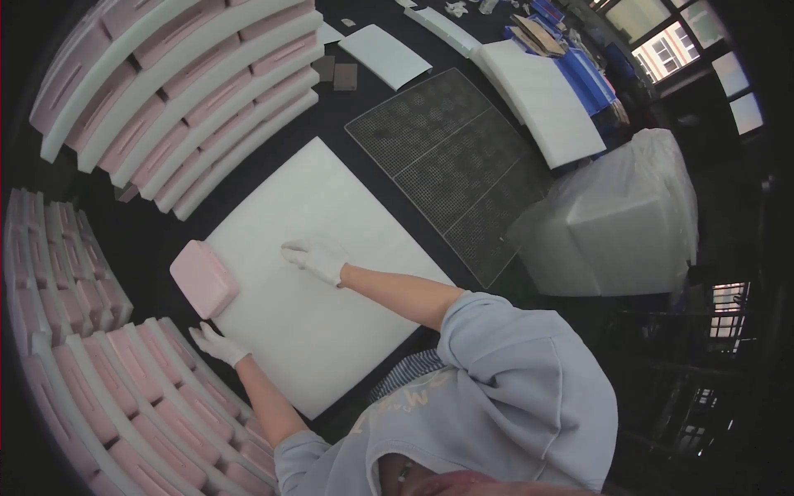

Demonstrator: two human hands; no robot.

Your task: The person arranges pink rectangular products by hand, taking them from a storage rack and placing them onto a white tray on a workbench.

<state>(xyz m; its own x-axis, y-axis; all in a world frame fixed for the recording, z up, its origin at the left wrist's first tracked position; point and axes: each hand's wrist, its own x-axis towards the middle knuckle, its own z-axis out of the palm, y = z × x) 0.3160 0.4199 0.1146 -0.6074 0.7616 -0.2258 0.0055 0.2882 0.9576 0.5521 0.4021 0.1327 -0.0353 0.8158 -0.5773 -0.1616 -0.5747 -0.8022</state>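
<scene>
One loose pink block (pixel 203 279), one white sheet (pixel 347 207)

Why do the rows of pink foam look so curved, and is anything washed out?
Head view: the wide lens bends the pink foam rows toward the frame edges and blackens the corners; the windows glare white; the white sheet under the right hand is evenly lit.

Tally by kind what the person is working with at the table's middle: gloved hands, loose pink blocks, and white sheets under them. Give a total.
Gloved hands: 2 (left hand, right hand)
Loose pink block: 1
White sheet under the block and the right hand: 1
Total: 4
</scene>
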